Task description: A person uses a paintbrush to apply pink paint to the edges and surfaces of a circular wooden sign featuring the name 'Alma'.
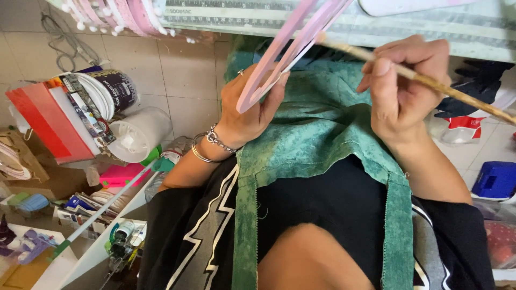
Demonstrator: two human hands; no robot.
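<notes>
Red and white flat box (51, 121) standing at far left, dark cylindrical tin with a printed label (119, 86) behind it, pink flat packet (121, 174) lower down, white bag with a red label (463, 126) at right, blue box (495, 180) below it

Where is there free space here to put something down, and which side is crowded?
Bare tiled floor shows between the white bucket and the green apron, below the table edge. A smaller patch lies right of the right hand, near the blue box. The left side, around the red box and white shelf, is crowded. The left hand holds a pink cut-out shape.
</notes>
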